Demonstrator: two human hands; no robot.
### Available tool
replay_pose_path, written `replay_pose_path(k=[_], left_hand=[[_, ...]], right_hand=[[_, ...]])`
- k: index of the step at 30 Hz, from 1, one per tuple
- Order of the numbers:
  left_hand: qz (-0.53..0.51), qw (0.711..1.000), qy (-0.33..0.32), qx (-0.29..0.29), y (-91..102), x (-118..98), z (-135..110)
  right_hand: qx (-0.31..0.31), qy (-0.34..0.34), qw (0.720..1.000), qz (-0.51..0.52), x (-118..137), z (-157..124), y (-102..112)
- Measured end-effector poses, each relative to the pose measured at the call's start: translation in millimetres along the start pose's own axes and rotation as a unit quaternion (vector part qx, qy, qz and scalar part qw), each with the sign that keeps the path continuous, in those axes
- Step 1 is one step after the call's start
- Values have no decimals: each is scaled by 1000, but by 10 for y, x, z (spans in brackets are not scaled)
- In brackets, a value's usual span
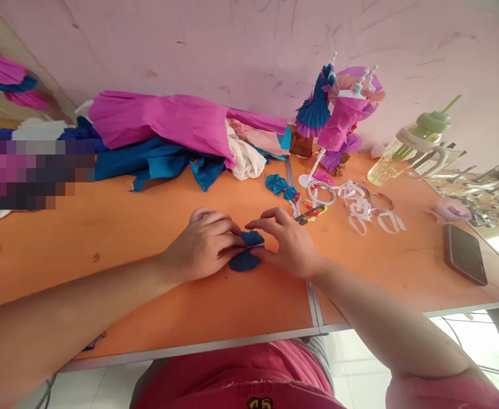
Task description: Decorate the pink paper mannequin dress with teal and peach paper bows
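Note:
A small blue pleated crepe-paper piece (246,260), gathered at its middle by a thin reddish strip, lies at the orange table's surface between my hands. My left hand (206,243) pinches it at the left of the gathered middle, fingers closed. My right hand (292,243) is on the right side, its thumb at the gathered middle and its index finger arched above the upper fan. Part of the paper is hidden by my fingers. A similar finished-looking blue crepe-paper bow (280,186) lies farther back, near yellow-and-black cutters (311,215).
Pink crepe paper (164,122) and blue crepe paper (164,162) are heaped along the wall. Tape rolls (321,193), curled white strips (357,204), paper-dressed figures (338,113), a green-lidded bottle (411,147) and a phone (465,254) stand or lie rightward. A metal seam (313,304) crosses the table (147,307).

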State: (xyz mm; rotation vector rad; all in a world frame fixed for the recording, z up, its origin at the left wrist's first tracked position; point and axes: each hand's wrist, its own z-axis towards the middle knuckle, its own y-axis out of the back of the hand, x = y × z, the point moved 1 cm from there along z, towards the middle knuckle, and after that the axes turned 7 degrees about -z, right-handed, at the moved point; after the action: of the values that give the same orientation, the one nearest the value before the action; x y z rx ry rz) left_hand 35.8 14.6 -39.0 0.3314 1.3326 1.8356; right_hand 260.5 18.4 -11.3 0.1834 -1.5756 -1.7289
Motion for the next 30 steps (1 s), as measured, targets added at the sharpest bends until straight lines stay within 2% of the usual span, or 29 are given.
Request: replay_pose_path(k=[3, 6, 14, 20, 26, 30], left_hand=[[-23, 999, -5, 23, -18, -12, 5], [-45, 998, 11, 37, -24, 6, 13], [-47, 996, 54, 60, -68, 59, -19], [-46, 996, 45, 57, -97, 65, 1], [-57, 997, 42, 39, -119, 135, 1], [-69, 997, 37, 24, -136, 126, 6]], right_hand=[[32, 51, 994, -86, -14, -5, -99], [60, 38, 990, -123, -42, 4, -157], [46, 33, 992, -114, -20, 1, -125], [74, 29, 984, -161, 16, 9, -206], [91, -5, 989, -117, -6, 5, -173], [88, -4, 987, -132, -4, 3, -176]])
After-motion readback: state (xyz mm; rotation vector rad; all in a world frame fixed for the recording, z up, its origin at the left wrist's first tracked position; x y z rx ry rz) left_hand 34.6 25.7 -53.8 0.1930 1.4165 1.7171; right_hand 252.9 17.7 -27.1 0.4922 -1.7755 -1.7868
